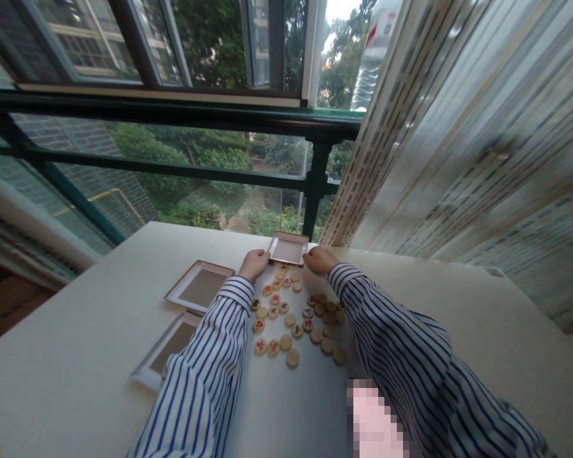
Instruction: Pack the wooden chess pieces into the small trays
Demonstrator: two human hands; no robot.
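Observation:
Both hands reach out to a small shallow box (289,249) at the far edge of the white table. My left hand (254,264) grips its left side, fingers closed. On the right side, my right hand (321,259) pinches the box too. Its inside shows a bare pale bottom. Between my forearms lie many round wooden xiangqi pieces (275,298), loosely scattered. Some show red or black characters; others are plain side up. A cluster of plain pieces (329,317) lies nearer my right sleeve.
Left of my left arm lie two more shallow box parts, one farther away (200,286) and one nearer (172,346), partly behind my sleeve. A dark green railing (172,114) and window stand beyond the table (90,318). A sheer curtain (439,159) hangs at right.

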